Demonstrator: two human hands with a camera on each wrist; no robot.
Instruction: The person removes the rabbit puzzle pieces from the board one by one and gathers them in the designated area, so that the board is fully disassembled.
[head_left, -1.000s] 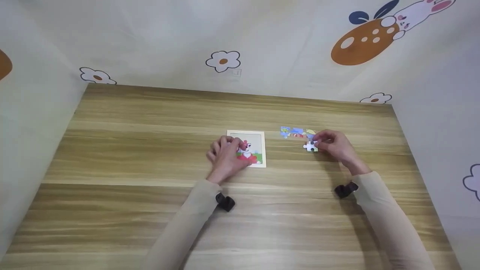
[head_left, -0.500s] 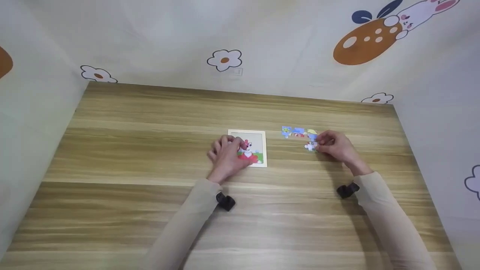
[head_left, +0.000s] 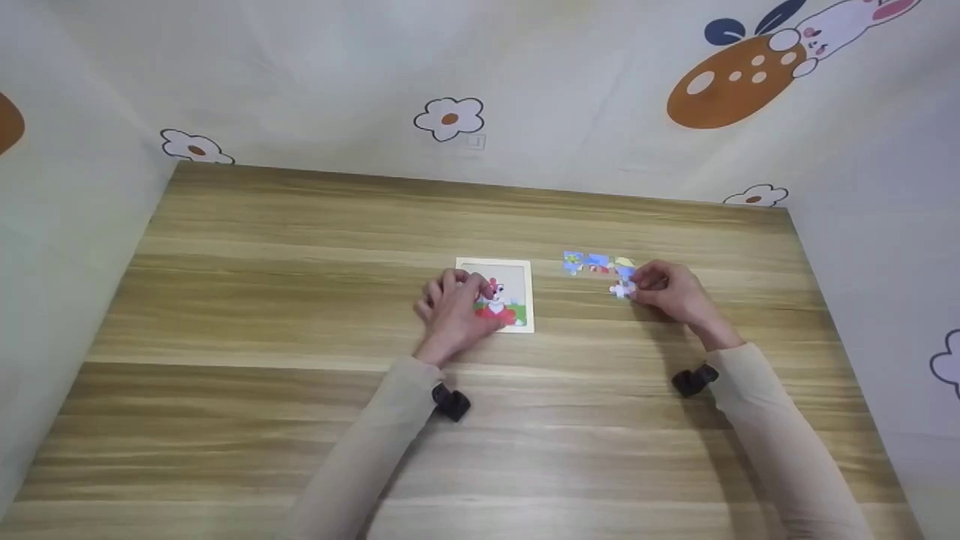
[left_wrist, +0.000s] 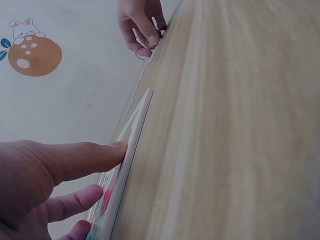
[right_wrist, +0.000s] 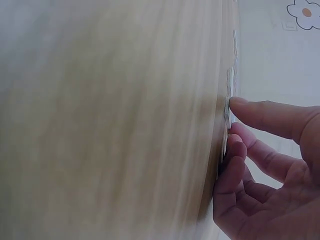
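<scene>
A small square puzzle board [head_left: 528, 300] with a pale frame lies mid-table, its picture partly filled with a red and white cartoon figure on green. My left hand [head_left: 454, 311] rests on its left side; the thumb [left_wrist: 92, 157] presses near the frame edge in the left wrist view, with other fingers over the picture. Farther right, my right hand [head_left: 673, 294] pinches a pale-blue jigsaw piece [head_left: 621, 290] between thumb and finger, low at the table. In the right wrist view, the thumb [right_wrist: 272, 119] touches the thin edge of a piece; its face is hidden.
Several loose jigsaw pieces [head_left: 598, 262] lie in a row just beyond my right fingertips. The wooden table [head_left: 300, 315] meets a pale patterned wall cloth [head_left: 330, 82] at the back and sides. Black wrist mounts [head_left: 451, 403] sit on both sleeves.
The pinched jigsaw piece has turned from looking white and raised to lying flatter by the row, with my right fingers shifting slightly over it. My left hand has stayed on the puzzle board.
</scene>
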